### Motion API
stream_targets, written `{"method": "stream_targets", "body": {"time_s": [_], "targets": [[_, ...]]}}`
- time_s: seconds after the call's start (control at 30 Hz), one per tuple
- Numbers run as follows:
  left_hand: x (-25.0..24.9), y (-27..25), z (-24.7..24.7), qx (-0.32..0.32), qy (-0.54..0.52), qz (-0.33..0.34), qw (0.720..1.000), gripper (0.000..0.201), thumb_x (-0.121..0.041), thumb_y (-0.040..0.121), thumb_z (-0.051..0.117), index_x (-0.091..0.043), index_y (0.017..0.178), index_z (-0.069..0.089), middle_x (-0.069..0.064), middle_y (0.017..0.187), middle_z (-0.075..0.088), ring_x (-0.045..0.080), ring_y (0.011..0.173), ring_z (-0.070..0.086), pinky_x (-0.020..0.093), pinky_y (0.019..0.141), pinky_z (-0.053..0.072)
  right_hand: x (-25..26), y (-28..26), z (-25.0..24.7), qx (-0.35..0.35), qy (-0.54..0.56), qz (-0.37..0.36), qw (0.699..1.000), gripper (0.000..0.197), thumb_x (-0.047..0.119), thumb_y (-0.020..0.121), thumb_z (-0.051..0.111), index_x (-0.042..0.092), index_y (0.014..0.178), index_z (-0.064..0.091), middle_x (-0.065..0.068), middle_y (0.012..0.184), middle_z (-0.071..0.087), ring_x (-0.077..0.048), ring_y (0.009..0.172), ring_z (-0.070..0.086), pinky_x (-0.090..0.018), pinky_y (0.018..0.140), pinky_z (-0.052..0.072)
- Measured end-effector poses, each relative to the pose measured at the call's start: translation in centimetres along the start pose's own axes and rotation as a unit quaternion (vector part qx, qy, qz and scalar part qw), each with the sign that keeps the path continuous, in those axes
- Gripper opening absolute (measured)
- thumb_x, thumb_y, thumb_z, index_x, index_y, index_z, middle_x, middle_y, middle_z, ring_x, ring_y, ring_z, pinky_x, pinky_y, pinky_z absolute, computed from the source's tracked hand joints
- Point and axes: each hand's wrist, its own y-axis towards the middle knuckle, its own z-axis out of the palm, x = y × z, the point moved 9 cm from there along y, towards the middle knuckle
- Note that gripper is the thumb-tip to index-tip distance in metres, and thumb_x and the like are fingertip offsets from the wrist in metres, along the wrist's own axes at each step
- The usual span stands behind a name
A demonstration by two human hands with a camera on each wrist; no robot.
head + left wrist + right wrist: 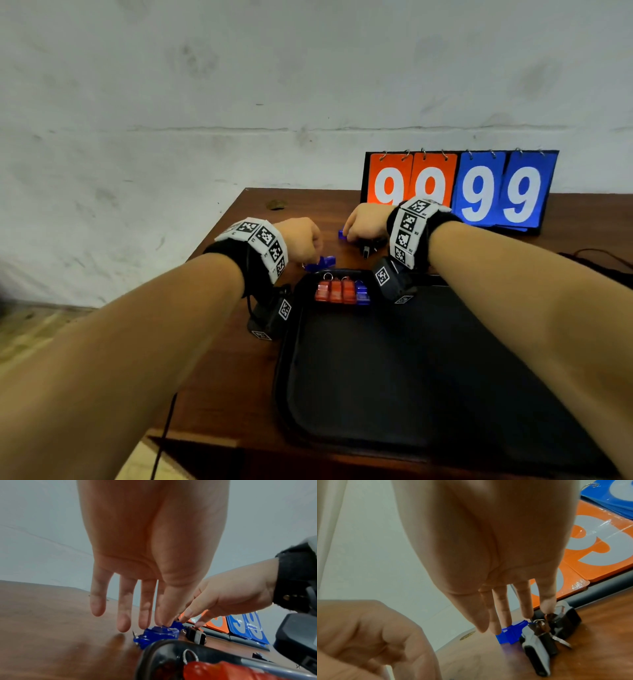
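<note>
A blue whistle (321, 263) (158, 633) lies on the wooden table just beyond the black tray (411, 359). My left hand (313, 258) (163, 623) pinches its top between thumb and index finger, and the other fingers hang straight. A second blue whistle (341, 234) (510, 634) lies farther back. My right hand (346, 235) (488, 630) pinches its end with thumb and index finger. In the tray's far left corner stand three red whistles (335, 291) and one blue whistle (362, 293) in a row.
Black and grey whistles with key rings (368, 248) (537, 642) lie under my right hand's outer fingers. A flip scoreboard showing 99 99 (459, 192) stands at the back right against the wall. The table's left edge runs close to my left wrist. A dark cable (599, 260) lies at right.
</note>
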Motion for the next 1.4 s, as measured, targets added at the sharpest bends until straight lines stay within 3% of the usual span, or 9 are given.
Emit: {"method": "stream_targets", "body": {"time_s": [0.17, 0.37, 0.6, 0.67, 0.8, 0.97, 1.1, 1.27, 1.4], "targets": [[-0.1, 0.2, 0.1, -0.002, -0.018, 0.009, 1.0, 0.024, -0.022, 0.08, 0.077, -0.014, 0.102, 0.07, -0.003, 0.092, 0.066, 0.017, 0.087, 0.063, 0.031, 0.081, 0.052, 0.8, 0.1, 0.0, 0.006, 0.009, -0.039, 0.999, 0.032, 0.009, 0.092, 0.057, 0.001, 0.122, 0.067, -0.008, 0.128, 0.064, -0.028, 0.115, 0.058, -0.03, 0.091, 0.046], [-1.2, 0.0, 0.8, 0.051, -0.081, 0.053, 0.994, 0.022, -0.008, 0.086, 0.07, -0.02, 0.103, 0.065, -0.009, 0.093, 0.062, 0.004, 0.075, 0.058, 0.016, 0.059, 0.046, 0.8, 0.7, 0.3, 0.02, 0.048, -0.054, 0.997, 0.026, 0.011, 0.091, 0.062, 0.012, 0.114, 0.072, 0.002, 0.103, 0.064, -0.01, 0.085, 0.055, -0.012, 0.059, 0.039], [-1.8, 0.0, 1.1, 0.061, -0.059, 0.066, 0.994, 0.025, -0.007, 0.094, 0.059, -0.017, 0.113, 0.072, -0.019, 0.078, 0.058, -0.002, 0.064, 0.051, 0.0, 0.049, 0.036, 0.6, 0.5, 1.1, 0.053, 0.018, -0.049, 0.997, 0.022, 0.015, 0.091, 0.062, 0.014, 0.109, 0.074, 0.005, 0.097, 0.067, -0.01, 0.085, 0.059, -0.021, 0.074, 0.049], [-1.7, -0.1, 1.3, 0.062, -0.056, 0.059, 0.995, 0.025, -0.007, 0.093, 0.06, -0.017, 0.112, 0.073, -0.017, 0.075, 0.06, 0.001, 0.064, 0.055, 0.006, 0.059, 0.045, 0.6, 0.4, 1.2, 0.055, 0.006, -0.05, 0.997, 0.025, 0.016, 0.091, 0.062, 0.015, 0.114, 0.073, 0.004, 0.103, 0.067, -0.011, 0.09, 0.058, -0.022, 0.079, 0.048], [-0.9, -0.2, 1.3, 0.043, -0.093, 0.02, 0.995, 0.022, -0.006, 0.091, 0.062, -0.016, 0.105, 0.076, -0.002, 0.084, 0.07, 0.024, 0.08, 0.07, 0.038, 0.073, 0.062, 0.7, 0.3, 1.1, 0.044, 0.022, -0.07, 0.996, 0.026, 0.013, 0.089, 0.064, 0.016, 0.112, 0.073, 0.004, 0.1, 0.068, -0.009, 0.083, 0.059, -0.015, 0.062, 0.044], [-0.3, -1.2, -1.5, -0.067, -0.114, -0.004, 0.991, 0.011, -0.01, 0.086, 0.069, -0.013, 0.094, 0.076, 0.002, 0.087, 0.072, 0.012, 0.059, 0.065, 0.026, 0.057, 0.058, 0.0, -0.6, -1.9, -0.088, 0.099, -0.073, 0.989, 0.014, 0.012, 0.085, 0.071, 0.019, 0.096, 0.077, 0.007, 0.091, 0.068, -0.013, 0.087, 0.063, -0.022, 0.072, 0.049], [-0.4, -3.0, -4.1, -0.152, -0.141, -0.032, 0.978, 0.009, -0.013, 0.084, 0.072, -0.021, 0.085, 0.072, -0.007, 0.08, 0.068, 0.015, 0.079, 0.069, 0.022, 0.066, 0.049, -0.5, -3.1, -3.8, -0.125, 0.178, -0.072, 0.973, 0.005, 0.012, 0.081, 0.076, 0.017, 0.082, 0.073, 0.006, 0.076, 0.066, -0.01, 0.073, 0.061, -0.023, 0.066, 0.048], [-2.5, -5.2, -4.5, -0.157, -0.291, -0.035, 0.943, 0.035, 0.0, 0.084, 0.071, -0.01, 0.115, 0.056, 0.009, 0.101, 0.063, 0.028, 0.068, 0.069, 0.031, 0.045, 0.056, -1.5, -7.5, -5.4, -0.155, 0.261, -0.059, 0.951, 0.026, 0.017, 0.076, 0.082, 0.013, 0.087, 0.059, -0.004, 0.084, 0.064, -0.019, 0.074, 0.062, -0.032, 0.065, 0.054], [-5.5, -7.5, -4.3, -0.126, -0.317, -0.028, 0.94, 0.037, 0.004, 0.083, 0.069, -0.002, 0.118, 0.06, 0.015, 0.11, 0.062, 0.038, 0.079, 0.072, 0.047, 0.068, 0.062, -2.5, -11.3, -5.2, -0.141, 0.386, -0.049, 0.91, 0.043, 0.009, 0.073, 0.084, 0.011, 0.108, 0.059, -0.015, 0.096, 0.068, -0.031, 0.079, 0.071, -0.041, 0.071, 0.06]]}}
